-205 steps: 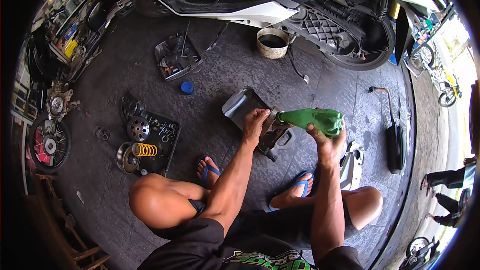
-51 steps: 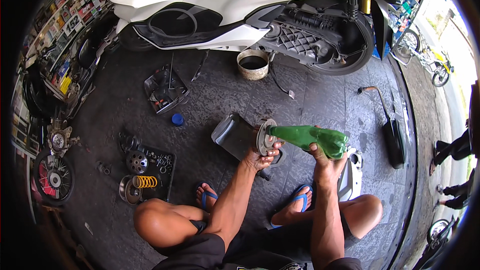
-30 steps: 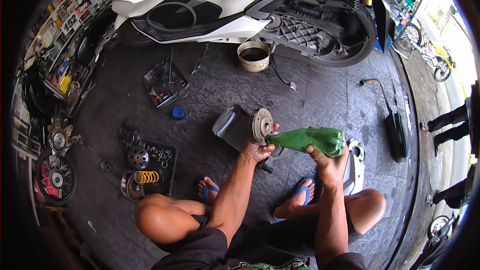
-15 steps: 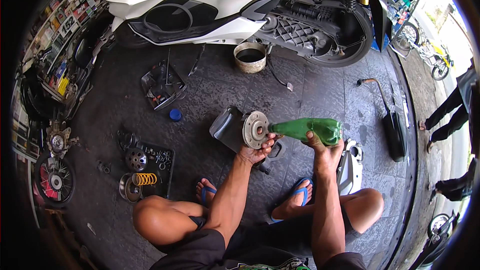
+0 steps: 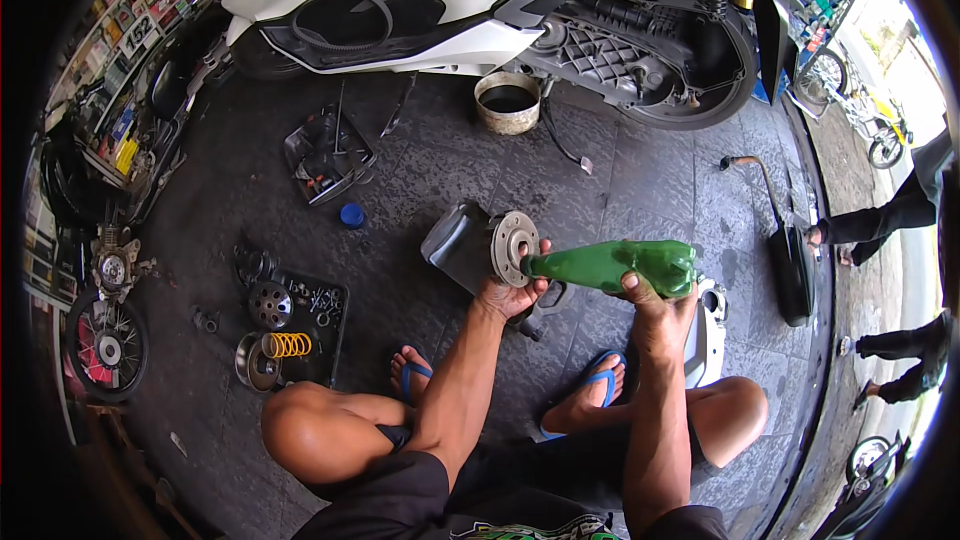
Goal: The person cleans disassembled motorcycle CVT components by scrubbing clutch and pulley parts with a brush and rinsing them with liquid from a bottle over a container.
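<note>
Held up in front of me is a round metal flange with holes around its face (image 5: 507, 238); my left hand (image 5: 512, 297) is closed around its lower edge. A green plastic bottle (image 5: 605, 265) lies sideways in my right hand (image 5: 662, 320), which grips it near its base. The bottle's narrow neck points left and meets the middle of the flange; whether it enters the hole I cannot make out. Behind the flange, on the floor, stands a dark, open-topped plastic container (image 5: 458, 242), partly hidden.
A white scooter (image 5: 440, 15) stands ahead, with a pan of dark liquid (image 5: 508, 116) beside it. At left lie a tray of small parts (image 5: 338, 340), a yellow spring (image 5: 288, 344) and a blue cap (image 5: 352, 215). An exhaust muffler (image 5: 790, 275) lies right; people stand beyond it.
The bottle has shifted slightly, and its neck now meets the middle of the flange. Both hands keep their holds. The people at the right have moved their legs.
</note>
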`<move>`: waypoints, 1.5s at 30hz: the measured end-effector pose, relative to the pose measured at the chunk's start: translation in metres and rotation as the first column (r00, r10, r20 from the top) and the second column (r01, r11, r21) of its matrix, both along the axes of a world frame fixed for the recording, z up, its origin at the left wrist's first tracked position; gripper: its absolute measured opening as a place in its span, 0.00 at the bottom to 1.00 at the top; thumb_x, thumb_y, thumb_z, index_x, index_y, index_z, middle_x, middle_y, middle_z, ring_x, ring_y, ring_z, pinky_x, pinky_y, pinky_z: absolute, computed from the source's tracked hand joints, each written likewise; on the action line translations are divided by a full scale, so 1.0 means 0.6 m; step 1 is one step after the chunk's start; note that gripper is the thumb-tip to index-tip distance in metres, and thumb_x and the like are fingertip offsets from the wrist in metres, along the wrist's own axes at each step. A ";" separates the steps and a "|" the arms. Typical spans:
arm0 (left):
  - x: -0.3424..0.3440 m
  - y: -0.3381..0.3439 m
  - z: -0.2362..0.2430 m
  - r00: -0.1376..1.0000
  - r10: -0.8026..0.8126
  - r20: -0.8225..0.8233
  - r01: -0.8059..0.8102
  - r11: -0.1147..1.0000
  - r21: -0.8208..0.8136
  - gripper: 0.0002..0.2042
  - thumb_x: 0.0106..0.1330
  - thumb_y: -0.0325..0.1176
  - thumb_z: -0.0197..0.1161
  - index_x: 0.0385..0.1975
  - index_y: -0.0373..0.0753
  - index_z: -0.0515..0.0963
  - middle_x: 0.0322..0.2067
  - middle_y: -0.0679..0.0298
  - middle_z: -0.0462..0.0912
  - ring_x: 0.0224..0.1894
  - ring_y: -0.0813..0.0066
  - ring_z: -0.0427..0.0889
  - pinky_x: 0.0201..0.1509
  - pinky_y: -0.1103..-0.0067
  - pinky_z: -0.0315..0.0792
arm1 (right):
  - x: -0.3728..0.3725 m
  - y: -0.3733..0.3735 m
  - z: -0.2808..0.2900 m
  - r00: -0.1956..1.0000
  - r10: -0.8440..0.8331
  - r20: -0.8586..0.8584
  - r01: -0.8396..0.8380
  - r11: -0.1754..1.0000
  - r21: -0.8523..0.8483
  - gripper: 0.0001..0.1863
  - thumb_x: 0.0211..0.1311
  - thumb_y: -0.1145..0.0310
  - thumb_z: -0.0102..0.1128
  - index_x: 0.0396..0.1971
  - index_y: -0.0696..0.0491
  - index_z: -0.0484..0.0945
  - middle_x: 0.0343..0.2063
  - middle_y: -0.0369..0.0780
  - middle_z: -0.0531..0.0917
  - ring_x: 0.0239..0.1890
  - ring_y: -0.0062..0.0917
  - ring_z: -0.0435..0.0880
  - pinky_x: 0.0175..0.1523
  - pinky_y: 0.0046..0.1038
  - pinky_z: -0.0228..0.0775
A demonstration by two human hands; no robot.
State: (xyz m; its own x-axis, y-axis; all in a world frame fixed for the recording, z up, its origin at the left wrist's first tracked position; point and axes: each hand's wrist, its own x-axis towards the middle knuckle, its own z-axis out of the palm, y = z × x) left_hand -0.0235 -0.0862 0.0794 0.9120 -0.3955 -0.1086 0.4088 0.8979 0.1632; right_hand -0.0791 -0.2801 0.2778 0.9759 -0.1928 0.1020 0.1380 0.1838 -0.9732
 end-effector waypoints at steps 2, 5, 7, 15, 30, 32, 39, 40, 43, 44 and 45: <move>0.007 0.001 -0.001 0.999 -0.024 0.031 0.026 0.997 -0.070 0.19 0.63 0.41 0.68 0.49 0.40 0.78 0.46 0.58 0.83 0.47 0.64 0.83 0.46 0.67 0.81 | -0.002 -0.008 -0.003 0.997 0.032 -0.070 -0.042 0.988 -0.147 0.20 0.52 0.73 0.76 0.43 0.60 0.78 0.37 0.39 0.85 0.37 0.23 0.83 0.45 0.24 0.76; 0.007 0.000 -0.001 0.997 -0.027 0.066 0.036 0.989 -0.147 0.20 0.64 0.42 0.66 0.51 0.36 0.76 0.50 0.56 0.82 0.53 0.60 0.82 0.56 0.60 0.80 | 0.000 -0.006 -0.020 0.999 -0.022 -0.034 0.015 0.983 -0.180 0.20 0.52 0.74 0.76 0.43 0.59 0.76 0.37 0.39 0.84 0.39 0.22 0.83 0.47 0.24 0.75; 0.007 -0.003 0.002 0.993 -0.002 0.116 0.017 0.991 -0.131 0.23 0.64 0.44 0.66 0.53 0.36 0.75 0.53 0.56 0.80 0.57 0.58 0.80 0.61 0.58 0.76 | -0.001 -0.006 -0.020 0.996 -0.093 -0.007 0.089 0.972 -0.219 0.21 0.52 0.73 0.76 0.45 0.59 0.75 0.39 0.39 0.85 0.40 0.22 0.83 0.49 0.24 0.75; 0.013 0.009 -0.031 0.994 0.109 0.008 -0.108 0.990 -0.089 0.20 0.66 0.44 0.63 0.49 0.35 0.77 0.44 0.58 0.83 0.40 0.69 0.83 0.39 0.74 0.79 | 0.002 0.000 -0.024 1.000 -0.016 -0.018 0.015 0.999 -0.046 0.21 0.52 0.71 0.73 0.45 0.62 0.78 0.38 0.44 0.85 0.34 0.29 0.86 0.38 0.32 0.83; 0.022 0.002 -0.031 0.831 0.534 -0.155 -0.371 0.740 0.560 0.12 0.66 0.35 0.58 0.49 0.48 0.75 0.39 0.69 0.83 0.41 0.74 0.82 0.35 0.72 0.79 | 0.086 -0.107 -0.299 0.766 -0.110 -0.633 0.538 0.648 0.539 0.38 0.54 0.33 0.63 0.53 0.48 0.72 0.50 0.41 0.76 0.52 0.35 0.77 0.58 0.38 0.72; 0.017 -0.003 -0.001 0.768 0.627 -0.129 -0.422 0.647 0.635 0.16 0.62 0.29 0.59 0.50 0.45 0.75 0.41 0.65 0.83 0.44 0.70 0.83 0.39 0.68 0.82 | 0.085 -0.123 -0.363 0.707 -0.033 -0.706 0.621 0.505 0.599 0.31 0.58 0.34 0.59 0.45 0.48 0.77 0.39 0.38 0.81 0.42 0.32 0.82 0.51 0.35 0.77; 0.018 0.048 0.008 0.787 0.527 0.322 -0.363 -0.028 0.931 0.19 0.49 0.27 0.65 0.42 0.31 0.74 0.36 0.59 0.82 0.37 0.71 0.81 0.43 0.73 0.76 | 0.068 -0.107 -0.468 0.687 0.120 -0.717 0.664 0.298 0.686 0.25 0.68 0.39 0.48 0.37 0.47 0.80 0.29 0.34 0.85 0.29 0.29 0.86 0.36 0.31 0.84; 0.015 0.051 0.012 0.795 0.512 0.325 -0.362 -0.031 0.932 0.19 0.48 0.27 0.65 0.42 0.31 0.75 0.35 0.57 0.83 0.37 0.68 0.82 0.43 0.71 0.77 | 0.076 -0.102 -0.477 0.698 0.131 -0.704 0.650 0.298 0.700 0.24 0.67 0.39 0.50 0.37 0.46 0.80 0.30 0.35 0.85 0.30 0.30 0.85 0.37 0.31 0.84; 0.032 0.073 -0.004 0.893 0.392 0.219 -0.164 -0.168 0.972 0.20 0.50 0.29 0.64 0.45 0.29 0.75 0.39 0.50 0.84 0.42 0.58 0.84 0.47 0.68 0.77 | 0.097 -0.125 -0.541 0.794 0.121 -0.595 0.534 0.326 0.780 0.23 0.65 0.41 0.54 0.37 0.47 0.79 0.30 0.36 0.84 0.31 0.32 0.84 0.39 0.32 0.82; 0.047 0.040 0.020 0.935 0.318 0.154 -0.081 -0.231 0.970 0.21 0.50 0.30 0.63 0.45 0.29 0.75 0.41 0.47 0.83 0.45 0.54 0.84 0.50 0.66 0.76 | 0.099 -0.158 -0.571 0.852 0.115 -0.511 0.451 0.334 0.827 0.22 0.65 0.42 0.55 0.37 0.48 0.79 0.30 0.36 0.83 0.30 0.33 0.84 0.39 0.32 0.82; 0.048 0.055 0.000 0.926 0.312 0.212 -0.063 -0.425 0.903 0.21 0.52 0.32 0.64 0.46 0.30 0.75 0.44 0.45 0.82 0.48 0.48 0.82 0.54 0.64 0.75 | 0.099 -0.127 -0.564 0.838 0.176 -0.517 0.448 0.320 0.835 0.22 0.65 0.44 0.55 0.38 0.49 0.79 0.31 0.37 0.84 0.32 0.32 0.85 0.40 0.33 0.83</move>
State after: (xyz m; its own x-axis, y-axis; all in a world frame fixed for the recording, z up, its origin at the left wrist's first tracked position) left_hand 0.0054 -0.0529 0.0791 0.8294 0.5448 -0.1237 0.3826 -0.3926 0.8363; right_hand -0.0195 -0.3563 -0.0609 0.7633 0.0148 -0.6459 -0.1058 0.9891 -0.1024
